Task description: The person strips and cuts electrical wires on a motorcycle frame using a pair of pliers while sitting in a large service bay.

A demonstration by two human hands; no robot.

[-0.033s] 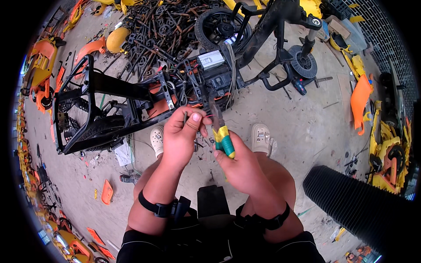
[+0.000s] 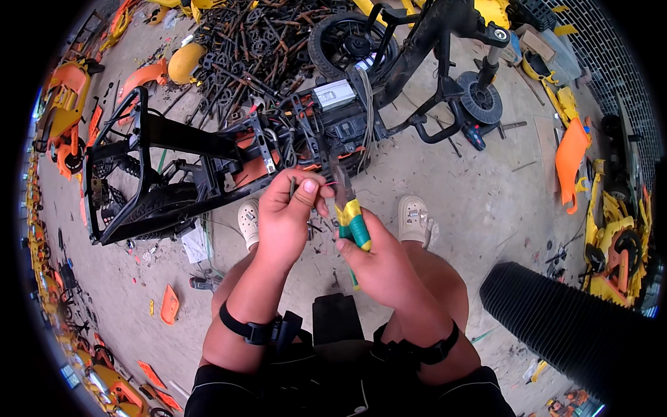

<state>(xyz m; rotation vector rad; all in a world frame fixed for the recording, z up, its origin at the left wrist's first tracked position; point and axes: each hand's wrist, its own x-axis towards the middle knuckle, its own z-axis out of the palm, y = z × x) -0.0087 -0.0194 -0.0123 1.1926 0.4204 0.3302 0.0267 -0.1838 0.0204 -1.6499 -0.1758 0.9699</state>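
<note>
In my right hand (image 2: 381, 260) is a pair of pliers (image 2: 356, 221) with green and yellow handles; its metal jaws point up and away from me. My left hand (image 2: 288, 208) pinches a thin wire (image 2: 327, 183), with a red strand showing between its fingertips and the plier jaws. Whether the jaws touch the wire is hard to make out. Just beyond both hands lies a black vehicle frame (image 2: 191, 139), its middle full of cables and a silver box (image 2: 334, 95).
A heap of rusty metal parts (image 2: 257, 52) and a black wheel (image 2: 354, 45) lie beyond the frame. A cordless drill (image 2: 475, 137) rests on the floor at right, near a round disc (image 2: 481, 99). A ribbed black hose (image 2: 549, 320) reaches in at lower right. Orange panels (image 2: 573, 160) line the right.
The plier handles have spread a little: a green handle end now shows below my right hand. My left hand has barely moved.
</note>
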